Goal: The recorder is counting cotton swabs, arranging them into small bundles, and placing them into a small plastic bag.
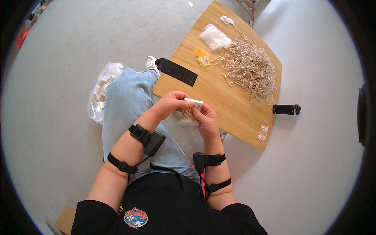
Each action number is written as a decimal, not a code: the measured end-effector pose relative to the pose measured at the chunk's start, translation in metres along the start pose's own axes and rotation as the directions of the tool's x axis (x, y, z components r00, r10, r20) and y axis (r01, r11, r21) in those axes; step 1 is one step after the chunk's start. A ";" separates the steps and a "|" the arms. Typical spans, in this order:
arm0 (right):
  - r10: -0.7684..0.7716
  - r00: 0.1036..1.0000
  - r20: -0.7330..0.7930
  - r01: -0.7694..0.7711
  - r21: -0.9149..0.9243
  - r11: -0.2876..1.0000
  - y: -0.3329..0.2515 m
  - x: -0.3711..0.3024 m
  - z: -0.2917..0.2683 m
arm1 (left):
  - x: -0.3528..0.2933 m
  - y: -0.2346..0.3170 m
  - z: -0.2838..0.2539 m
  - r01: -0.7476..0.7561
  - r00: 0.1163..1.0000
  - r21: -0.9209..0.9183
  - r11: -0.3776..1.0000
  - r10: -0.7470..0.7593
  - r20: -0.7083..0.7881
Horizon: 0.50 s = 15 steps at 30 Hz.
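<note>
A small clear bag of cotton swabs (188,114) is held upright between my two hands, just off the near edge of the wooden board. My left hand (172,105) pinches its top corner with thumb and fingers. On the other side, my right hand (207,120) grips the bag, the thumb lying across its front. The swabs inside stand side by side, and their white tips show near the top. A big loose heap of cotton swabs (252,68) lies on the far right of the board.
On the wooden board (219,105) lie a stack of clear bags (215,37), yellow packets (203,57), a black strip (177,72) and a few swabs (263,132) at the right corner. A black cylinder (286,109) is beside it. Left of my leg sits a filled plastic bag (102,92).
</note>
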State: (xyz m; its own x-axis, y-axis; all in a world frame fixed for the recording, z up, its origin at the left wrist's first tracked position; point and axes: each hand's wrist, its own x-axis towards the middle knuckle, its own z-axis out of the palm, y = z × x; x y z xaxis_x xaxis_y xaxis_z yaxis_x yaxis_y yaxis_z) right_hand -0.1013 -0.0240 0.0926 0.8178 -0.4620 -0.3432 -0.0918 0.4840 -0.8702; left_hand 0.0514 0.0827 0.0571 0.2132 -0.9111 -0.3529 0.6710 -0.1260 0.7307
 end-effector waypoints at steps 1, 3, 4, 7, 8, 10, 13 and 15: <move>0.001 1.000 -0.002 -0.001 0.001 1.000 0.000 0.000 -0.001 | -0.001 0.001 0.001 0.008 1.000 0.005 1.000 -0.008 -0.010; -0.030 0.999 -0.022 0.028 -0.095 0.995 -0.001 0.002 -0.002 | -0.002 0.003 0.001 -0.006 1.000 0.028 1.000 0.006 -0.009; -0.029 0.999 -0.024 0.027 -0.095 0.995 -0.001 0.002 -0.002 | -0.002 0.003 0.001 -0.022 1.000 0.051 0.998 0.022 -0.010; -0.049 0.998 -0.033 0.045 -0.118 0.992 0.001 0.001 -0.003 | -0.002 0.003 0.000 -0.008 1.000 0.068 0.998 0.008 -0.010; -0.046 0.998 -0.046 0.040 -0.128 0.991 0.001 0.001 -0.002 | -0.002 0.002 0.000 -0.007 1.000 0.068 0.998 0.008 -0.010; -0.044 0.997 -0.060 0.036 -0.137 0.990 0.001 0.001 -0.001 | -0.001 0.002 0.000 -0.016 1.000 0.061 0.998 0.016 0.003; -0.049 0.996 -0.074 0.039 -0.133 0.990 -0.003 0.000 0.003 | -0.004 0.005 0.004 -0.026 1.000 0.031 0.999 0.025 0.012; -0.117 0.988 -0.104 0.088 -0.247 0.965 -0.004 -0.001 0.005 | -0.003 0.004 0.006 -0.082 0.997 0.068 0.994 0.083 -0.004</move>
State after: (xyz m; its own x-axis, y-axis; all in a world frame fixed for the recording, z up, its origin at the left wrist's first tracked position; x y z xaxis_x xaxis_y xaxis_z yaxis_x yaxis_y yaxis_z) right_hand -0.0988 -0.0216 0.0982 0.7591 -0.5905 -0.2741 -0.1568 0.2429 -0.9573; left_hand 0.0497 0.0827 0.0647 0.2710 -0.9167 -0.2938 0.6012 -0.0772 0.7954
